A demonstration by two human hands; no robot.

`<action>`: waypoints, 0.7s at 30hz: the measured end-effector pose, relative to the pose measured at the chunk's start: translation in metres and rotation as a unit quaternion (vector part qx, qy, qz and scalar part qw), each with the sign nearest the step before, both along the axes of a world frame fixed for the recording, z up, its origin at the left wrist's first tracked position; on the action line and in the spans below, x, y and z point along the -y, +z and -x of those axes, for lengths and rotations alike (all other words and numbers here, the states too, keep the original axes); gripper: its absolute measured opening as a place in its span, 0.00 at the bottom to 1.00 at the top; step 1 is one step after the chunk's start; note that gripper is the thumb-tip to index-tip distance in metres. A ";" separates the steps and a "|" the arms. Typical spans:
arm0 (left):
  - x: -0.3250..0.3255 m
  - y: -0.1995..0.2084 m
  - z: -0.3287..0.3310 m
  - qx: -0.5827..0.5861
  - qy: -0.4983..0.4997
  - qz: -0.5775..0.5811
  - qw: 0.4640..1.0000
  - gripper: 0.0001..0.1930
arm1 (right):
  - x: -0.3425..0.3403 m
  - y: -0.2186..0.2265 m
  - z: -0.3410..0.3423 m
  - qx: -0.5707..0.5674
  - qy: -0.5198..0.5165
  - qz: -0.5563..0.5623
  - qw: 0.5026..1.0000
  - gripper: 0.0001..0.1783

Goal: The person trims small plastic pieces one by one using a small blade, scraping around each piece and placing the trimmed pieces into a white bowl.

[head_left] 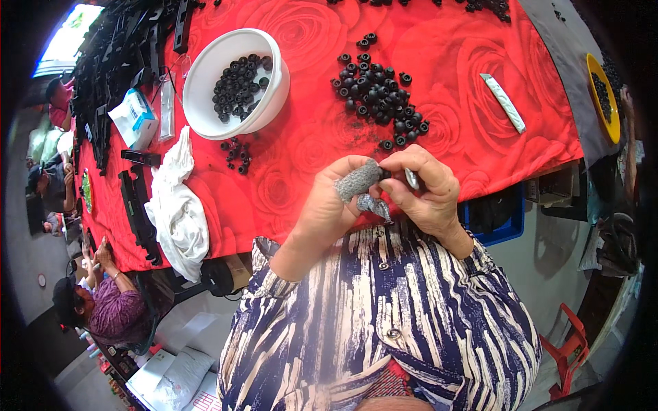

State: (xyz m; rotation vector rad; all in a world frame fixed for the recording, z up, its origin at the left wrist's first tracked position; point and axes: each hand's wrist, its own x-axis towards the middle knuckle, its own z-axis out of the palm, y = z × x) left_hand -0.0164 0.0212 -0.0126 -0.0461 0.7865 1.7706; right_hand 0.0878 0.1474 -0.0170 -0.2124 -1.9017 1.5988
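Both hands meet just above the near edge of the red tablecloth. My left hand (321, 209) is closed, with a grey knitted wrap (358, 181) round one digit and a loose grey end (374, 206) hanging below. Between the fingertips is a small black part (384, 174), mostly hidden, which the left hand pinches. My right hand (434, 194) is closed round a small silvery tool (412, 179), perhaps a blade, its tip against or close to the part. Beyond the hands lies a loose pile of small round black parts (373, 85).
A white bowl (277, 96) holding similar black parts stands left of the pile, with small black bits (236, 156) beside it. A white cloth (179, 212) and long black strips (137, 212) lie left. A pale-handled cutter (504, 103) is right. Another person (116, 308) sits left.
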 end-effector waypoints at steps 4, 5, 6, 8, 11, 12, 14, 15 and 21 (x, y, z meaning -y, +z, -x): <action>0.002 0.003 0.001 -0.026 -0.015 -0.019 0.999 0.09 | 0.000 -0.003 -0.004 0.015 0.000 0.030 0.999 0.14; 0.002 0.004 0.000 -0.026 -0.014 -0.018 0.999 0.09 | 0.001 -0.003 -0.004 -0.004 -0.013 0.021 1.000 0.14; 0.001 0.005 0.000 -0.029 -0.019 -0.012 0.999 0.10 | 0.002 -0.004 -0.003 -0.022 -0.026 0.011 0.999 0.14; -0.001 0.006 0.001 -0.033 -0.024 -0.005 0.999 0.10 | -0.001 -0.004 -0.001 -0.033 -0.021 0.004 0.999 0.14; 0.000 0.006 0.001 -0.014 -0.034 -0.002 0.999 0.10 | -0.003 -0.005 -0.001 -0.044 -0.005 -0.003 0.999 0.14; 0.000 0.006 0.000 -0.013 -0.028 0.009 0.999 0.10 | -0.004 -0.005 -0.002 -0.046 0.008 -0.004 0.999 0.14; 0.001 0.008 -0.002 -0.011 -0.021 0.022 0.999 0.10 | -0.005 -0.004 -0.005 -0.033 0.032 0.035 0.998 0.15; 0.001 0.008 -0.002 -0.022 -0.028 0.029 0.999 0.10 | -0.006 -0.005 -0.006 -0.020 0.056 0.073 0.996 0.15; 0.004 0.010 0.003 -0.009 -0.078 0.051 0.996 0.09 | -0.016 0.001 -0.003 0.014 0.164 0.140 0.976 0.18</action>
